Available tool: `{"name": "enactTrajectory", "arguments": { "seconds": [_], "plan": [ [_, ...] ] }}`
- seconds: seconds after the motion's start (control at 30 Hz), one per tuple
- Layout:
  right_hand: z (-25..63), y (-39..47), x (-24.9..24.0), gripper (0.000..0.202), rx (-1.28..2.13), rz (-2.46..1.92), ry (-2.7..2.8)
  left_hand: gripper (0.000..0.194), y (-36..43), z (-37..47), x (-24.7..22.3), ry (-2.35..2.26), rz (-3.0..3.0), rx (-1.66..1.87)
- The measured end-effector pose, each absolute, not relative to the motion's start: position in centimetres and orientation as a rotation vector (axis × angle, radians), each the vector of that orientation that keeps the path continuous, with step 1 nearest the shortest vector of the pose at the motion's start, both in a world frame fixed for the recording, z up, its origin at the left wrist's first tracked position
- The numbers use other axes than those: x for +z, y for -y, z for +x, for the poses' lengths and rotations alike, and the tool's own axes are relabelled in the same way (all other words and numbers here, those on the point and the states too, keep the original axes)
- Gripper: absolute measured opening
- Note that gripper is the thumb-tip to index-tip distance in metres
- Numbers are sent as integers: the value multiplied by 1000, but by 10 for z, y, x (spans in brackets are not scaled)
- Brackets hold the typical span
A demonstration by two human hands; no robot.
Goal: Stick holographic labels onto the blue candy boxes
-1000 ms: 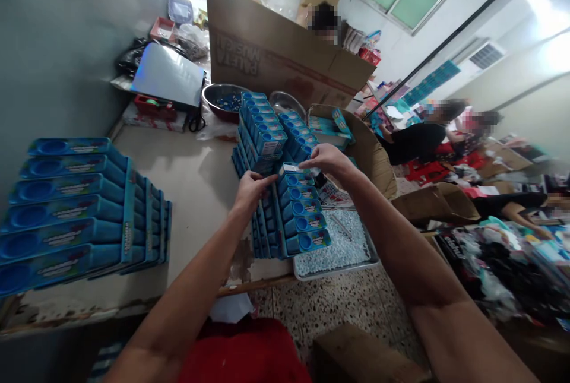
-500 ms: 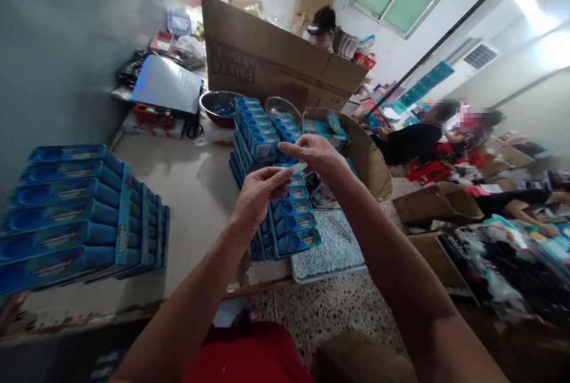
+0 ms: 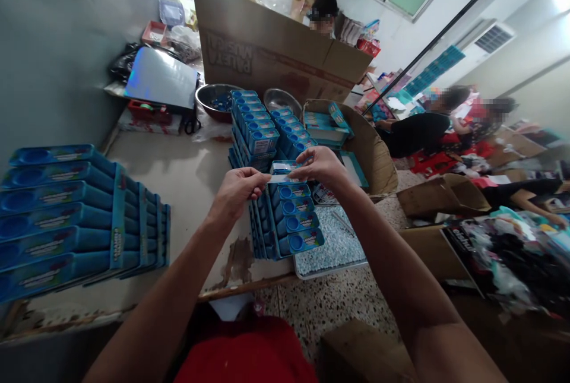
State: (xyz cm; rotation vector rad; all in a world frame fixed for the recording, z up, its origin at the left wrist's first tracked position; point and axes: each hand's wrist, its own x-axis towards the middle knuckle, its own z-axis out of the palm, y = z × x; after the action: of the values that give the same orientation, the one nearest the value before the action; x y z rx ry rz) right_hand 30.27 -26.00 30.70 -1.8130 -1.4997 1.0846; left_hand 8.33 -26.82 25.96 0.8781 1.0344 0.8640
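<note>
Grey wall [image 3: 53, 56] and pale worktop [image 3: 191, 169], as I observe them remotely through the head camera, read from left to right. At far left stands a side stack [image 3: 57, 222] of blue packs, each printed face bearing a round recess; the frame's left edge cuts it off. Next, the left hand [image 3: 236, 192] has its grip together, thumb against bent fingers, clamped on one end of a white strip [image 3: 279, 179]. At the strip's far end, the right hand [image 3: 323, 166] has its fingers curled and partly apart; I cannot tell whether that grip is clamped on the strip or merely touches it. The strip is narrow, short and nearly level, lying between the two hands and across the upper part of a front stack [image 3: 296, 224]. This stack consists of similar blue packs, set in a row with their round recesses showing. Rightmost, a tray [image 3: 320, 273] of pale granules is partly covered by the right forearm [image 3: 383, 234]. The curled fingers conceal the strip's right end, and I cannot make out whether the strip meets the pack beneath.
</note>
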Motion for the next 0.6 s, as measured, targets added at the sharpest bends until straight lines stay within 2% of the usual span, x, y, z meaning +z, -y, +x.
{"name": "enactTrajectory", "arguments": {
  "seconds": [0.23, 0.4, 0.6],
  "plan": [
    [302, 248, 296, 43, 948, -1930, 1635, 32, 265, 84, 243, -1033, 850, 861],
    [303, 256, 298, 49, 594, -2085, 1730, 33, 268, 94, 232, -1047, 870, 818],
    [314, 264, 278, 58, 429, -2200, 1701, 44, 274, 89, 183, -1183, 1024, 779]
  ]
}}
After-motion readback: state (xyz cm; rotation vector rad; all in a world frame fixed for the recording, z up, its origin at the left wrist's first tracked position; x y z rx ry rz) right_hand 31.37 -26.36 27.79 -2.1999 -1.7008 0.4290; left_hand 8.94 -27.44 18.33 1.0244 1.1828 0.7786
